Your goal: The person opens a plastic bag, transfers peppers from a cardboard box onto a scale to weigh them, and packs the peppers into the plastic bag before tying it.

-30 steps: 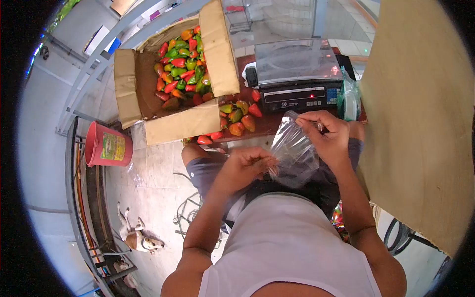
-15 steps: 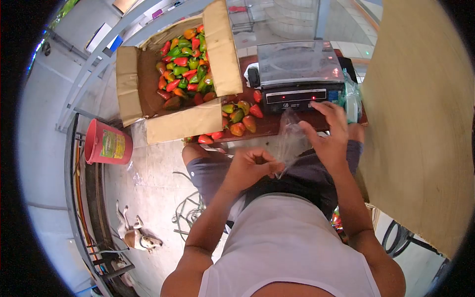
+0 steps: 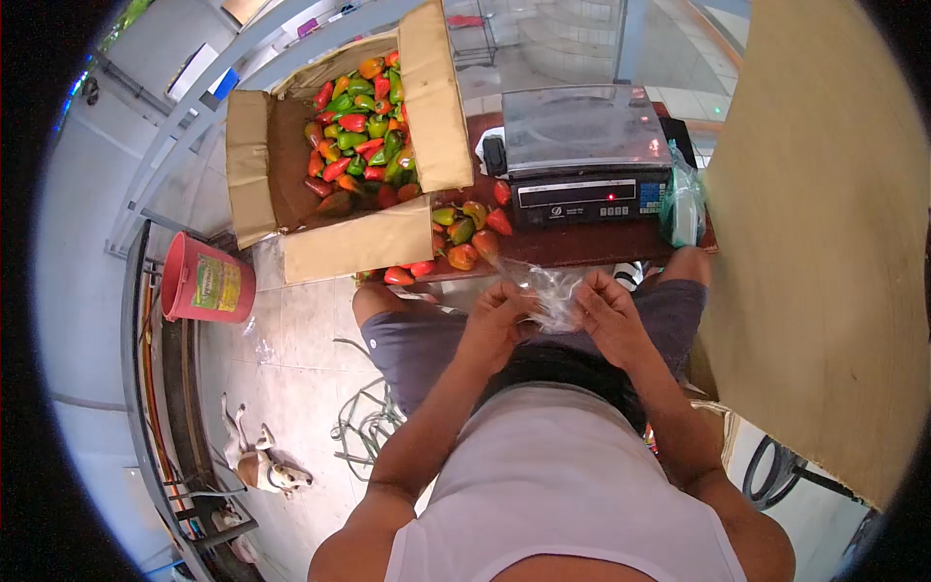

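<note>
A clear plastic bag (image 3: 554,299) is stretched between my two hands above my lap. My left hand (image 3: 498,315) pinches its left side, and my right hand (image 3: 609,308) pinches the right side. Just beyond them, several red, orange and green peppers (image 3: 464,233) lie on the dark red table (image 3: 553,254). A black digital scale (image 3: 582,199) with a flat metal pan stands on the table past my right hand. To the left, an open cardboard box (image 3: 359,247) holds many more peppers (image 3: 354,141).
A green plastic bag (image 3: 684,199) lies against the scale's right side. A large cardboard sheet (image 3: 824,223) stands at the right. On the floor at left are a pink bucket (image 3: 208,281), a tangle of green strapping (image 3: 367,427) and a lying dog (image 3: 260,461).
My right hand has come down and away from the scale to grip the bag's right side. The bag, upright before, is now spread between both hands.
</note>
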### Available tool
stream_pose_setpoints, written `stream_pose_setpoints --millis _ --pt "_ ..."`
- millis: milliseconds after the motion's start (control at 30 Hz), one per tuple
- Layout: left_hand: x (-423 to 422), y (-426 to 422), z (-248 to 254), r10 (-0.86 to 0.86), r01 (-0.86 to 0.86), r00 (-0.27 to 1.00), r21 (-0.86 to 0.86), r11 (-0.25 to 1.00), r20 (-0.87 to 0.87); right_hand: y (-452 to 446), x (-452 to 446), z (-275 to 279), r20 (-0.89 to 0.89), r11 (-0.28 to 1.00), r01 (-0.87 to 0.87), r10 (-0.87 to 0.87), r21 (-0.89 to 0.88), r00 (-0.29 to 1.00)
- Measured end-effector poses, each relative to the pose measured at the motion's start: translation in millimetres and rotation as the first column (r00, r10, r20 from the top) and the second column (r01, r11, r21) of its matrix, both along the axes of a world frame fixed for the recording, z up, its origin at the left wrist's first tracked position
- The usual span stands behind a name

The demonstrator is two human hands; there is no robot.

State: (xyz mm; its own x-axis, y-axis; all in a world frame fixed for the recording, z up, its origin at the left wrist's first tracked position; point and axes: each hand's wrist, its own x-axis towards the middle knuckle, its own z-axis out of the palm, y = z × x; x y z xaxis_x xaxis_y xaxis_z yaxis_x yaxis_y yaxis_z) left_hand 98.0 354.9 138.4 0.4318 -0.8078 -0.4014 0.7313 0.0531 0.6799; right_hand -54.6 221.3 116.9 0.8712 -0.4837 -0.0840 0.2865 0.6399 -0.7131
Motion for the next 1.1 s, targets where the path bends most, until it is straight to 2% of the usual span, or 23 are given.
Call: stream_pose_setpoints --millis 67,100,200,233,300,367,400,467,500,567,600,667,700,733,767,800,867,900,933,1000,1033,1067,1100 --pt "6 -6 -4 0.115 -0.116 0.990 -0.007 0.993 -0.082 -2 1 -14 0.191 0.977 0.002 -0.044 0.214 0.981" --pt "10 -8 -6 0.175 -0.178 0.977 -0.009 0.984 -0.122 -3 1 -10 0.100 0.998 0.031 -0.037 0.059 0.994" --pt "16 -5 -7 0.145 -0.151 0.970 0.016 0.988 0.195 -3 5 -5 -0.102 0.914 0.083 -0.133 -0.398 0.986" --pt "13 -4 -7 0.100 -0.117 0.919 0.022 0.993 0.382 1 17 -10 -0.116 0.841 0.109 -0.199 -0.530 0.973" --pt "7 -6 -7 0.004 -0.050 0.708 0.044 0.998 0.706 -1 20 -7 -0.248 0.753 0.018 -0.239 -0.658 0.939" --pt "2 -10 -1 0.178 -0.143 0.825 -0.108 0.984 0.537 -5 17 21 -0.488 0.756 -0.202 -0.173 -0.622 0.855" --pt "1 -11 2 0.259 -0.200 0.862 -0.176 0.964 0.435 -11 15 11 -0.487 0.685 -0.207 -0.243 -0.698 0.839" --pt "7 -3 -1 0.174 -0.115 0.952 -0.233 0.966 0.252 -25 6 -19 -0.463 0.524 -0.224 -0.384 -0.822 0.799" --pt "7 0 2 0.123 -0.079 0.980 -0.266 0.961 0.156 -24 8 -18 -0.377 0.509 -0.120 -0.438 -0.852 0.816" --pt "4 1 11 -0.107 0.056 0.804 0.105 0.993 0.585 -23 11 -13 -0.199 0.461 0.090 -0.540 -0.883 0.818" --pt "3 0 17 -0.264 0.056 0.642 0.300 0.952 0.720 -21 12 -11 -0.245 0.671 0.137 -0.442 -0.729 0.863" --pt "12 -3 -32 -0.173 -0.123 0.466 0.257 0.958 0.868 -13 11 -8 -0.245 0.946 0.151 -0.224 -0.285 0.943" --pt "15 -9 -32 -0.131 -0.207 0.359 0.216 0.954 0.924 -12 9 -9 -0.168 0.984 0.151 -0.165 -0.096 0.972" --pt "18 -13 -32 0.010 -0.200 0.706 0.186 0.962 0.708 -11 7 -12 -0.079 0.987 0.130 -0.123 0.095 0.989" --pt "20 -17 -31 0.133 -0.201 0.926 0.161 0.966 0.354 -10 4 -14 0.014 0.955 0.088 -0.096 0.283 0.995" --pt "20 -19 -27 0.224 -0.213 0.972 0.142 0.967 -0.072 -11 -1 -16 0.127 0.941 0.032 -0.079 0.337 0.989" --pt "33 -10 -59 -0.018 -0.038 0.941 -0.158 0.987 -0.339 -14 -10 -12 -0.182 0.993 -0.042 0.022 -0.108 0.983" --pt "37 -6 -70 -0.164 0.019 0.887 -0.320 0.947 -0.431 -15 -12 -10 -0.338 0.940 -0.131 0.018 -0.314 0.941" --pt "26 -6 -51 -0.165 0.116 0.958 -0.209 0.971 -0.234 -15 -11 -10 -0.438 0.807 -0.143 -0.154 -0.573 0.886" --pt "-1 -9 -17 -0.240 0.231 0.955 0.068 0.971 0.173 -18 -10 -11 -0.437 0.355 -0.278 -0.534 -0.893 0.723" --pt "-2 -11 -17 -0.265 0.177 0.815 0.214 0.961 0.515 -23 -8 -16 -0.378 0.429 -0.140 -0.540 -0.892 0.752" --pt "-3 -12 -18 -0.306 0.063 0.555 0.328 0.943 0.773 -29 -4 -26 -0.316 0.498 -0.003 -0.547 -0.867 0.775" --pt "-3 -10 -20 -0.367 -0.090 0.219 0.393 0.915 0.904 -30 0 -37 -0.257 0.563 0.129 -0.554 -0.816 0.792"
